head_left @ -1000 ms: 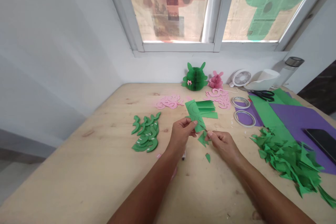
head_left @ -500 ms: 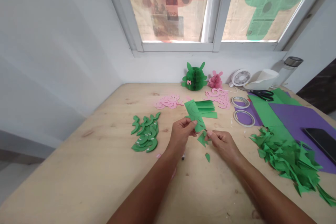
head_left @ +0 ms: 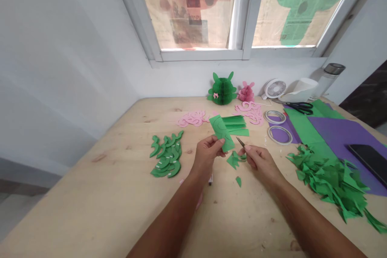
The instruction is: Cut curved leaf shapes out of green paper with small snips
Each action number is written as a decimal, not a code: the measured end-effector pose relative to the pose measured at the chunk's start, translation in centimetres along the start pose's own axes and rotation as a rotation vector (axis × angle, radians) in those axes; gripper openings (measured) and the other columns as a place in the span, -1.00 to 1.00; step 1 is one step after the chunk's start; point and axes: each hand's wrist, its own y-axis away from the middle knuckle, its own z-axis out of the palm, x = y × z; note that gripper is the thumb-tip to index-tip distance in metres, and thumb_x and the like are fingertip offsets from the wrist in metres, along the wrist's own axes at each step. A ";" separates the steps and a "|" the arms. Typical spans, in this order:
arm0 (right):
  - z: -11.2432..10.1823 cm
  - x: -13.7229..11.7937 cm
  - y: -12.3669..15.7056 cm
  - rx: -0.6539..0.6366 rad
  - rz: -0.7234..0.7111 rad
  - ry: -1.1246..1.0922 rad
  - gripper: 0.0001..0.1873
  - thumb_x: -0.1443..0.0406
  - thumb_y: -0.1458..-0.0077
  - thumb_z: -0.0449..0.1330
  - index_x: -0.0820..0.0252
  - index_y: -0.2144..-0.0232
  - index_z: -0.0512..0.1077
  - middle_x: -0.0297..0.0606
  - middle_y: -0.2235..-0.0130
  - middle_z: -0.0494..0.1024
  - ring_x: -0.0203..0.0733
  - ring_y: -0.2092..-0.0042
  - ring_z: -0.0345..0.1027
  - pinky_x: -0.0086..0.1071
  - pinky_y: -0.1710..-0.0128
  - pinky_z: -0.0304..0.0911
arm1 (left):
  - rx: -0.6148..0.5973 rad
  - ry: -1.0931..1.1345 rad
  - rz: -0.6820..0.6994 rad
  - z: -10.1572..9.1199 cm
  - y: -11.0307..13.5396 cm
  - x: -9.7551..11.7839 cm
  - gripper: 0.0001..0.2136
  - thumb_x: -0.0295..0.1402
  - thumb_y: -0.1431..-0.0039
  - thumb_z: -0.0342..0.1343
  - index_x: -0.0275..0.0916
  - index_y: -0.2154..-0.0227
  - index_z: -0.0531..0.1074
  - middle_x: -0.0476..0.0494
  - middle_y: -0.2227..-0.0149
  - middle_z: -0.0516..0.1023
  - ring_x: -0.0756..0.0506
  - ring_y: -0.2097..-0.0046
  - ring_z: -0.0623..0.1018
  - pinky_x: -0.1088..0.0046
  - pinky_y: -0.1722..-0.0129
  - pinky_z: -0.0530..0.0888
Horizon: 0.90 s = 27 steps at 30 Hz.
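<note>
Evidently, in the head view, paper cutting above a wooden tabletop (head_left: 242,225). In the left hand (head_left: 208,152), a green paper strip (head_left: 220,129), tilted, with thumb and fingers clamped on its lower part, just in front of a stack of green paper (head_left: 235,123). In the right hand (head_left: 259,158), small pointed scissors (head_left: 241,142), gripped between thumb and curled fingers, tips near the right edge of the strip but apart from it. Blades seemingly almost together; cannot tell the exact hold on the handles, largely hidden. Below, green scraps (head_left: 232,160) on the tabletop.

Probably best to follow the drawn curves on the strip closely, turning the paper with the left hand rather than twisting the right wrist. Keep the left thumb clear of the cutting path. Pinch firmly against slipping, but without creasing. Take short snips at tight bends, longer strokes on gentle arcs. Drop waste well apart from the cut green shapes (head_left: 169,155), nearer the pile of green offcuts (head_left: 332,181).
</note>
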 end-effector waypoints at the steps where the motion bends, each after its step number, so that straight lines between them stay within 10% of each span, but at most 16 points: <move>1: 0.1 0.0 0.0 0.017 -0.003 -0.023 -0.52 -0.03 -0.01 0.08 0.30 0.47 0.47 -0.50 0.70 0.04 -0.39 0.63 -0.17 -0.45 0.62 -0.23 | -0.030 -0.005 0.000 0.0 0.0 -0.1 -0.77 -0.26 0.20 0.24 -0.29 0.65 0.34 0.00 0.64 0.41 0.06 0.60 0.37 0.52 0.55 0.37; 10: 1.0 0.2 0.0 0.051 0.067 -0.332 -0.66 0.09 0.19 0.29 0.25 0.55 0.36 -0.55 0.69 0.05 -0.47 0.66 -0.21 -0.47 0.66 -0.32 | -0.240 -0.131 -0.033 0.3 0.4 -0.3 -0.78 -0.25 0.19 0.27 -0.31 0.62 0.43 -0.01 0.65 0.41 0.06 0.61 0.36 0.52 0.57 0.37; 21: 0.9 0.1 -0.2 0.124 0.101 -0.438 -0.64 0.09 0.21 0.29 0.23 0.58 0.30 -0.59 0.71 0.01 -0.48 0.67 -0.26 -0.47 0.67 -0.37 | -0.084 -0.493 0.138 -0.6 -0.3 -1.2 -0.88 -0.32 0.11 0.20 -0.24 0.48 0.55 -0.14 0.37 0.56 -0.04 0.40 0.47 0.53 0.51 0.39; 27: 1.1 0.6 -0.3 0.124 0.090 -0.377 -0.67 0.09 0.18 0.27 0.24 0.55 0.33 -0.57 0.71 0.03 -0.47 0.67 -0.24 -0.47 0.68 -0.34 | -0.152 -0.345 0.075 0.0 0.2 -0.4 -0.82 -0.28 0.13 0.21 -0.28 0.46 0.53 -0.12 0.46 0.54 -0.03 0.44 0.46 0.52 0.53 0.35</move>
